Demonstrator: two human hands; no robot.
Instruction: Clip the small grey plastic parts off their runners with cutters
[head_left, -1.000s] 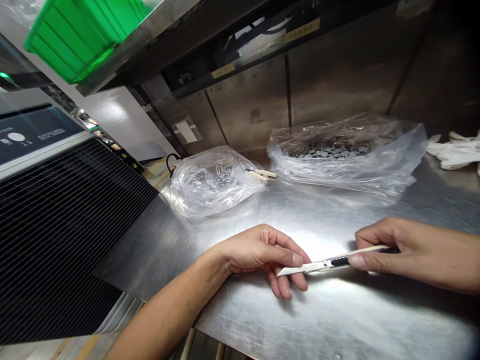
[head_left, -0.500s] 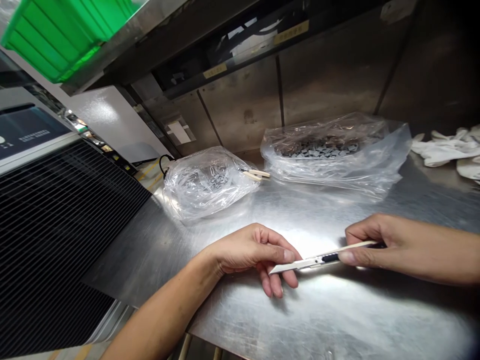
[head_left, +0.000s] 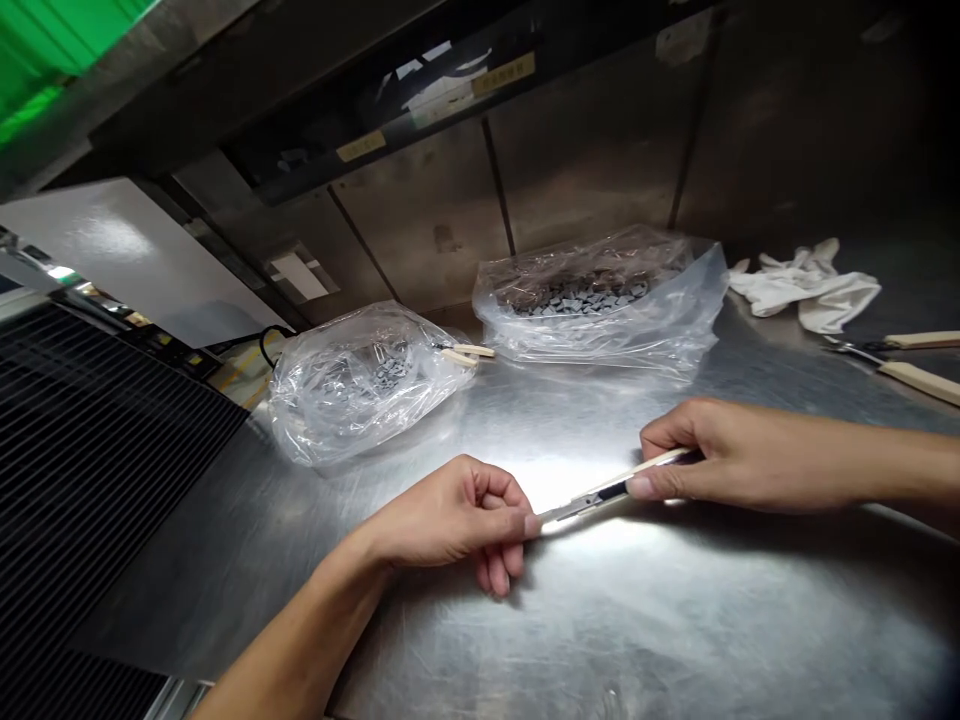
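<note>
A slim utility knife point(head_left: 611, 491) with its blade out lies in my right hand point(head_left: 716, 455), thumb along its side and fingers wrapped round the handle. The blade points left and slightly down. At its tip, my left hand point(head_left: 461, 520) pinches the blade between thumb and forefinger, the other fingers curled below. The blade's very end is hidden by those fingertips. Both hands are just above the metal table point(head_left: 645, 620).
Behind the hands stand two clear plastic bags, a left bag point(head_left: 337, 410) and a right bag point(head_left: 592, 335), holding small grey pieces. Pale-handled pliers point(head_left: 469, 352) lie by the left bag. White gloves point(head_left: 806, 285) and another pair of pliers point(head_left: 911, 370) lie at right.
My left thumb and forefinger have closed on the blade tip, which stuck out past them before. The camera view has turned right, bringing the right-hand pliers into sight.
</note>
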